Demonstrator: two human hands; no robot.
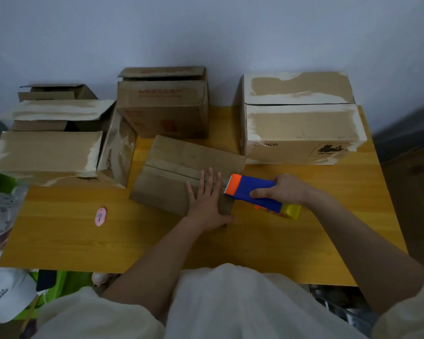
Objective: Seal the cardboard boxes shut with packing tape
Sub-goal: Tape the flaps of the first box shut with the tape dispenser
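Observation:
A small flat cardboard box (171, 167) lies in the middle of the wooden table (83, 241), its flaps closed along a centre seam. My left hand (207, 199) presses flat on the box's right end, fingers straight. My right hand (285, 189) grips a blue and orange tape dispenser (252, 190) with a yellow roll end. The dispenser's toothed orange edge meets the box's right end by the seam.
A large box (49, 150) with raised flaps stands at the left. A brown printed box (164, 111) is behind the small one and a big white-edged box (301, 128) at the back right. A pink cutter (100, 216) lies on the table's left.

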